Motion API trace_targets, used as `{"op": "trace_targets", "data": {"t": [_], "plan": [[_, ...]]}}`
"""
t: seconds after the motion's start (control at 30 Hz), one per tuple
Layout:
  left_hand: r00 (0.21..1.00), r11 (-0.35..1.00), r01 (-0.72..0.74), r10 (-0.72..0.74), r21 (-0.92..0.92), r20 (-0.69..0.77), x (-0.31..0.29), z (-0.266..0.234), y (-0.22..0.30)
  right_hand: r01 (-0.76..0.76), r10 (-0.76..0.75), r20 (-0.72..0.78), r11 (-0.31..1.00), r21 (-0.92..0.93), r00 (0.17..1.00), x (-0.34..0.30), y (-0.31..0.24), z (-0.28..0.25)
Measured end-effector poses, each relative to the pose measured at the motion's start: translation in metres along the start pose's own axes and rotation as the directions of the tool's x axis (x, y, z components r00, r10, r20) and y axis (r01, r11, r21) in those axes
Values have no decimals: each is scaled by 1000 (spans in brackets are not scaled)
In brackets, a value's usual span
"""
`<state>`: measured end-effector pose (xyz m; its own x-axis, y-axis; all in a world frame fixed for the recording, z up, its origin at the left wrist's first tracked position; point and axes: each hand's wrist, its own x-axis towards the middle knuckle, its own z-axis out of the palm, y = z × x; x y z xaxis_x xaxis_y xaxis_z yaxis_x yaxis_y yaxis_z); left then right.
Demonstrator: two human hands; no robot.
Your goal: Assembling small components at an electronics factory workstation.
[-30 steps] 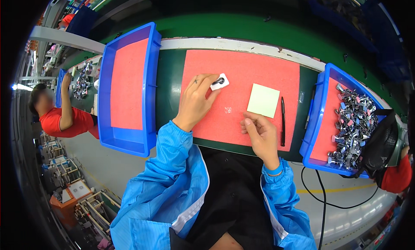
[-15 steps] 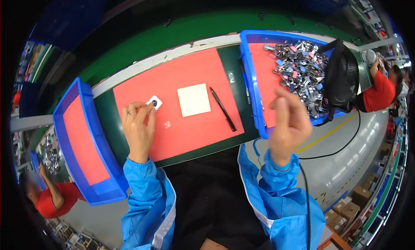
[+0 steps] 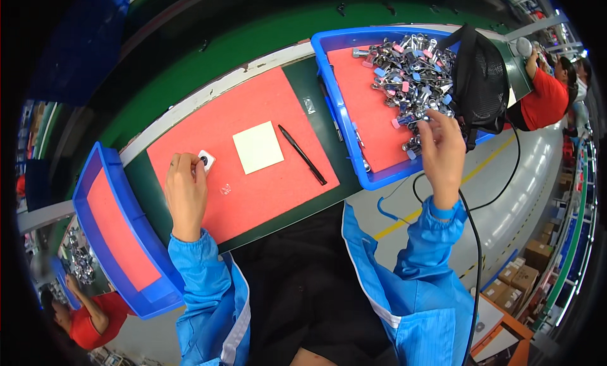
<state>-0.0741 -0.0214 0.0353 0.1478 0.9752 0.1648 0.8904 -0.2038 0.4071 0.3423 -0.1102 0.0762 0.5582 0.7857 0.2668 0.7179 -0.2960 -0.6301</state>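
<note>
My left hand (image 3: 187, 198) rests over the left part of a red-orange mat (image 3: 246, 205), its fingers bent and pinched at the edge of a small white square piece with a dark round centre (image 3: 207, 160). To the right, my right hand (image 3: 445, 156) reaches into a blue bin (image 3: 338, 107). Its thumb and fingers are apart at the near side of a heap of small shiny metal clippers (image 3: 417, 72), some with pink or blue tabs. Nothing shows between those fingers.
On the mat lie a pale yellow sticky-note pad (image 3: 259, 148), a black pen (image 3: 302, 154) and a small clear scrap (image 3: 226, 189). A black mesh bag (image 3: 484, 81) hangs over the bin's right side. Another blue bin (image 3: 129, 230) stands left. People in red (image 3: 547, 100) work beyond.
My right hand has moved right and up to the clipper heap. My left hand stays at the white piece. The whole view has shifted and turned slightly.
</note>
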Motion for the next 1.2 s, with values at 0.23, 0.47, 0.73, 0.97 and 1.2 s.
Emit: {"op": "trace_targets", "data": {"t": [0.23,0.47,0.73,0.97,1.2], "plan": [[1000,1000,1,-1,2,-11,-2,0,3,320,-258,203,858,-403,945,33,8,19],[1000,1000,3,-2,27,-22,-2,0,-1,459,-405,215,796,-396,889,65,-9,54],[1000,999,26,-26,36,-4,-5,1,-5,429,-374,210,792,-434,903,108,-37,88],[995,994,-82,85,72,-45,-9,11,-9,416,-369,193,795,-441,909,113,-26,81],[990,993,-117,118,26,-72,-11,8,-10,342,-284,199,855,-390,938,126,-7,48]]}}
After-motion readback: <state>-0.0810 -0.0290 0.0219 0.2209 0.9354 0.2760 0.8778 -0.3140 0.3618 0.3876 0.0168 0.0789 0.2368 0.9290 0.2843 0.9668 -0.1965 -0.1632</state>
